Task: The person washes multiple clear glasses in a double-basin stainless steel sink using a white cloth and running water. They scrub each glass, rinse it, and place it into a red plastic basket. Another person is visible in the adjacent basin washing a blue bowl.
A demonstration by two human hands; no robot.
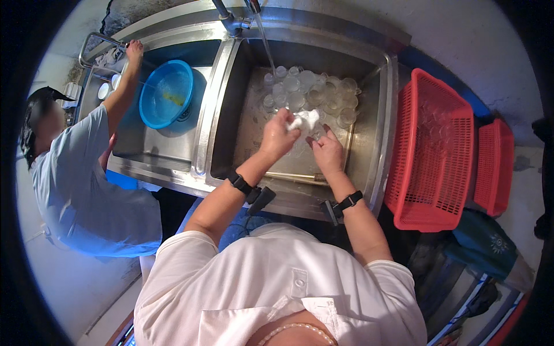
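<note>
Over the right basin of a steel sink (pixel 385 129), my left hand (pixel 279 133) grips a white cloth (pixel 305 121). My right hand (pixel 327 148) is just right of the cloth, its fingers around what looks like a clear glass (pixel 316 132), hard to make out. Beyond both hands, many clear glasses (pixel 307 80) stand crowded together on the basin floor. Water runs from the faucet (pixel 255 6) at their left edge. A thin rod (pixel 290 175) lies near the front of the basin.
At the left, a co-worker (pixel 86 173) reaches over the far end of the sink. The left basin holds a blue plastic bowl (pixel 166 94) with water. Right of the sink stand a red plastic basket (pixel 433 173) with clear glasses inside and a smaller red basket (pixel 493 168).
</note>
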